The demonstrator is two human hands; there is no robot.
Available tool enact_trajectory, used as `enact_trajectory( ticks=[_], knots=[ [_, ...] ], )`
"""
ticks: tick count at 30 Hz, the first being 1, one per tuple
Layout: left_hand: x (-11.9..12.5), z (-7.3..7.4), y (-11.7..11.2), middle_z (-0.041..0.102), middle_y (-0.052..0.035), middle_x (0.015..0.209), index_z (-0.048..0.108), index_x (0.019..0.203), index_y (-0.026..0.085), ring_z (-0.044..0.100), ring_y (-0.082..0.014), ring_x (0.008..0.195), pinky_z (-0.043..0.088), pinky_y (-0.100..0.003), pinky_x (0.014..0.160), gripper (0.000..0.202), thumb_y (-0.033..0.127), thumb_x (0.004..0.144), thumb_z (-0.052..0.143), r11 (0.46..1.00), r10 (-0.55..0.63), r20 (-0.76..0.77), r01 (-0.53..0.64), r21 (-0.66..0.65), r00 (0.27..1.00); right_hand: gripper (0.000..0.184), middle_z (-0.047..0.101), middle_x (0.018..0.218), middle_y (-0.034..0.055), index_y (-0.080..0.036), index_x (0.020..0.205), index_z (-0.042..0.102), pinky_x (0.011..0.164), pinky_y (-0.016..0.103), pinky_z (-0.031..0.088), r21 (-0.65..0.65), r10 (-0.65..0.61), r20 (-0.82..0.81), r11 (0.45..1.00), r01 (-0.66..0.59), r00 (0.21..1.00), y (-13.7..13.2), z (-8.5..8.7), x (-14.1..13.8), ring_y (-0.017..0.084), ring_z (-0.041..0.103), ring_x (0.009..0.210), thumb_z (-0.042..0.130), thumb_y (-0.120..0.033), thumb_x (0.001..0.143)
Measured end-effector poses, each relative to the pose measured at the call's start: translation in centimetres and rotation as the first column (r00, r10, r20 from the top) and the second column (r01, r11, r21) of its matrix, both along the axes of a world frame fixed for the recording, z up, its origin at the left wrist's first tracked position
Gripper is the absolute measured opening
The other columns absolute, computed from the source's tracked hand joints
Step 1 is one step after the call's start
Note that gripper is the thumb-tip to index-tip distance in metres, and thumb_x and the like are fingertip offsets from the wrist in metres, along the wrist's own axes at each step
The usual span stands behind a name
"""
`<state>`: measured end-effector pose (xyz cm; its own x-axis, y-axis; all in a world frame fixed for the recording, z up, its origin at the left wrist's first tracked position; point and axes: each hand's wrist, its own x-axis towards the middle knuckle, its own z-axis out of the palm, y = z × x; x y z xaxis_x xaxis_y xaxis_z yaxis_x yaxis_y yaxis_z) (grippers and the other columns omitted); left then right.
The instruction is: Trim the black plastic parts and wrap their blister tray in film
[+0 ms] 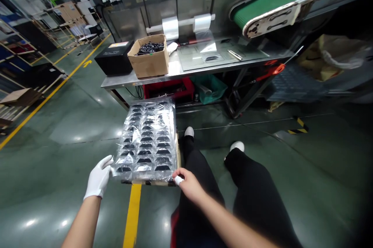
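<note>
The plastic-wrapped tray (147, 139) lies in front of the person, and its long axis points forward, away from the body and toward the steel table (140, 81). It is just left of the person's black trousers (256, 197), above the yellow floor line (132, 217). Rows of small black parts (147, 151) sit in its pockets under clear, wrinkled film (the shine hides some of them). A pale wooden board edge (178, 154) shows along its right side.

The left hand (99, 176), in a white fabric glove, is at the near left corner. Its fingers (108, 161) are partly open and touch the film, but I cannot tell if they really grip. The right hand (189, 185) is bare, with a white finger cot (178, 180), and it is curled closed on the near right corner, holding the edge.

On the table stand a cardboard box (150, 59) full of black pieces and a black case (113, 58). A green conveyor belt (262, 11) runs behind it on the right.
</note>
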<state>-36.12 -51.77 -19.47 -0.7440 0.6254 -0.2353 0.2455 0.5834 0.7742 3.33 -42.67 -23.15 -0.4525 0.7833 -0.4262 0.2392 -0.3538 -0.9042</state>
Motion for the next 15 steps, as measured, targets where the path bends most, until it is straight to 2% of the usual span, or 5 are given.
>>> enact_trajectory(
  ticks=[5,8,12,15],
  knots=[
    [0.9,0.2,-0.1,0.074,-0.0156,0.125,0.061,0.138,0.012,0.075,-0.0233,0.094,0.061,-0.043,0.094,0.054,0.013,0.083,0.061,0.999,0.041,0.062,-0.042,0.019,0.997,0.020,0.074,0.084,0.0037,-0.020,0.089,0.072,0.072,0.033,0.056,-0.055,0.009,-0.033,0.998,-0.011,0.999,0.1,0.4,0.5,0.022,0.070,0.080,0.064,-0.028,0.072],
    [1.4,0.7,0.1,0.074,-0.0137,0.124,0.062,0.137,0.013,0.074,-0.0210,0.088,0.061,-0.043,0.093,0.052,0.012,0.086,0.062,0.997,0.062,0.091,-0.066,0.043,0.994,0.022,0.074,0.088,0.0044,-0.019,0.090,0.074,0.072,0.032,0.055,-0.043,0.014,-0.052,0.999,-0.016,0.999,0.6,1.1,1.0,0.021,0.070,0.079,0.064,-0.027,0.072],
    [2.0,2.4,0.8,0.074,-0.0135,0.122,0.064,0.135,0.013,0.073,-0.0213,0.094,0.061,-0.042,0.095,0.053,0.009,0.083,0.064,0.989,0.088,0.104,-0.100,0.107,0.991,0.023,0.075,0.093,0.0051,-0.019,0.094,0.075,0.079,0.034,0.053,0.029,0.001,-0.083,1.000,0.001,0.997,2.3,3.3,1.1,0.022,0.068,0.082,0.066,-0.028,0.075],
    [2.1,4.5,2.2,0.075,-0.0129,0.118,0.068,0.131,0.013,0.072,-0.0187,0.084,0.062,-0.037,0.091,0.054,0.010,0.076,0.066,0.973,0.119,0.099,-0.136,0.189,0.988,0.023,0.076,0.098,0.0056,-0.019,0.096,0.076,0.086,0.037,0.053,0.111,-0.011,-0.126,0.993,0.025,0.992,4.8,6.0,0.7,0.024,0.069,0.091,0.069,-0.030,0.077]
  ],
)
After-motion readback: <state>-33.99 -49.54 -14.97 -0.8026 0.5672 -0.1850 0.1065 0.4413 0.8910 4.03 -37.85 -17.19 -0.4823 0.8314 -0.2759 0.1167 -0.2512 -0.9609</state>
